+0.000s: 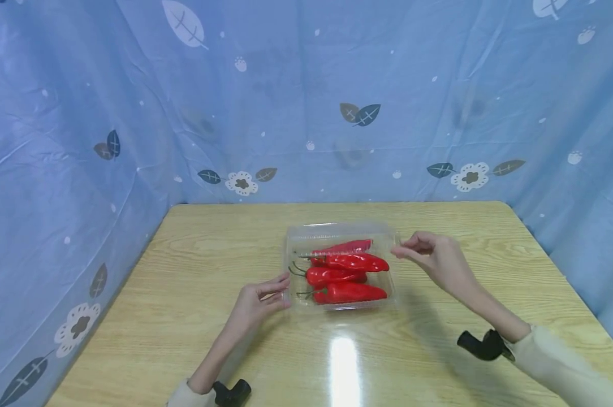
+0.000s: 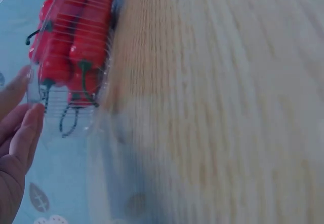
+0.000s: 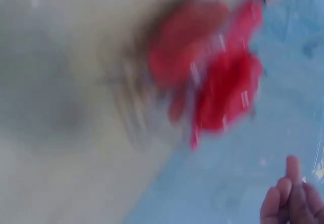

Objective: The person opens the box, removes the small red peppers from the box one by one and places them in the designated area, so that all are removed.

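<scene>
Several red peppers (image 1: 347,277) with green stems lie side by side in a clear plastic box (image 1: 394,294). At the box's left end, my left hand (image 1: 258,299) touches the wall with extended fingers and thumb, which also show in the left wrist view. On the other side my right hand (image 1: 434,257) pinches the edge of the clear lid (image 1: 337,229) near its back right corner. Fingers and thumb of that hand come together at the lower right of the right wrist view, where motion blurs the peppers. The lid's exact outline is hard to make out.
The box stands on a light wooden table (image 1: 210,243), its bare surface extending to both sides. A blue curtain (image 1: 296,113) with leaf and flower prints hangs behind and along the sides. Light glares off the tabletop in front of the box.
</scene>
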{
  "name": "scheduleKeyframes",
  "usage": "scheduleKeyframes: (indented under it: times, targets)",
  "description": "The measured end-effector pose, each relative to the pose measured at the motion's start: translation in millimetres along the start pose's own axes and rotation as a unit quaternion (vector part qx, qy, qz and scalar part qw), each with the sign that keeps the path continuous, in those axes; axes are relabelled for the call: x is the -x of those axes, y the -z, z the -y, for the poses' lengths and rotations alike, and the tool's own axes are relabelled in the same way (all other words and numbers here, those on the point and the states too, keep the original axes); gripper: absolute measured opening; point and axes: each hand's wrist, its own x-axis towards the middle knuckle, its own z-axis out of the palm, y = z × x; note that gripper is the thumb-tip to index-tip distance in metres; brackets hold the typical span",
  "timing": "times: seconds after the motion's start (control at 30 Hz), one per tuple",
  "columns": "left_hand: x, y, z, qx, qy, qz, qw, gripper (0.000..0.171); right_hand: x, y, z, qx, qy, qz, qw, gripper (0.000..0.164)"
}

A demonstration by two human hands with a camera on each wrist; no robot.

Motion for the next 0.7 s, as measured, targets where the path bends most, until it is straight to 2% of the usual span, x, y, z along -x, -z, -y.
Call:
scheduleKeyframes:
  times: [0.17, 0.27, 0.37, 0.5, 0.57, 0.7]
  targets:
    - [-1.9, -1.1, -4.3, 0.001, 0.017, -0.007, 0.9998, 0.043, -68.2, 8.4, -6.8, 0.068, 0.094, -0.025, 0.993, 0.028]
    - [-2.9, -2.4, -5.9, 0.004, 0.022, -0.009, 0.9997, 0.043, -107.5, 10.4, -9.5, 0.094, 0.124, -0.017, 0.988, 0.034]
    - [-4.3, -3.2, -7.2, 0.002, 0.020, -0.006, 0.9998, 0.043, -140.9, 11.1, -11.9, 0.111, 0.111, 0.017, 0.988, 0.037]
    - [-3.3, -4.6, -10.2, -0.008, 0.016, -0.012, 0.9998, 0.042, -176.0, 3.9, -20.2, 0.140, 0.041, 0.079, 0.986, 0.036]
    - [-0.6, -5.4, -11.3, -0.013, 0.015, -0.019, 0.9996, 0.042, -189.6, -4.8, -27.1, 0.153, 0.017, 0.097, 0.983, 0.034]
    - [11.2, -7.1, -13.0, -0.025, 0.014, -0.033, 0.9991, 0.043, -209.1, -33.0, -54.4, 0.130, 0.016, 0.111, 0.985, 0.032]
